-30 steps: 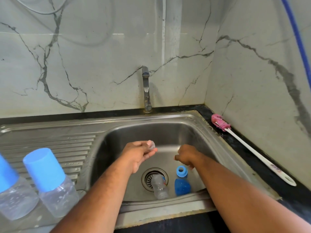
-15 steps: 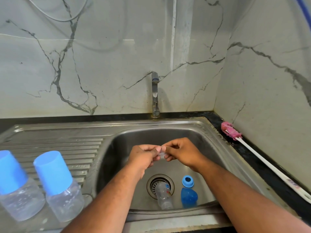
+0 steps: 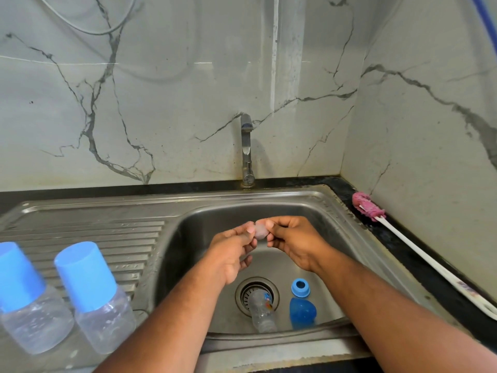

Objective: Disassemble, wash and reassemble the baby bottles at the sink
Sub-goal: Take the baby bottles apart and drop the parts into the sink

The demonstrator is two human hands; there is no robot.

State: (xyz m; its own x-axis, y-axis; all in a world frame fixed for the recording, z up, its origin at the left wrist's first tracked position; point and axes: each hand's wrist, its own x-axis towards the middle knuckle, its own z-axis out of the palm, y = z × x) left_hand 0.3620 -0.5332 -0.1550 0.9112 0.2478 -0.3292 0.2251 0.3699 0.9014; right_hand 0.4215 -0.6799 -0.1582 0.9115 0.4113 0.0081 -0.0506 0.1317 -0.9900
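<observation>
Left hand (image 3: 231,254) and right hand (image 3: 293,240) are meeting above the sink (image 3: 336,227), each pinching one side of a small translucent teat (image 3: 261,230) between thumb and fingertips, the remaining fingers curling loosely. One clear bottle body (image 3: 262,310) is lying on its side across the drain (image 3: 243,292). One blue collar ring (image 3: 300,287) is sitting just right of the drain, with one blue cap (image 3: 301,313) lying beside it, nearer the front wall. Two capped bottles (image 3: 94,294) (image 3: 24,300) are standing on the drainboard (image 3: 107,232) at the left. One pink-headed brush (image 3: 419,254) is lying along the dark bench (image 3: 390,238) at the right. One tap (image 3: 247,146) is standing behind the basin.
</observation>
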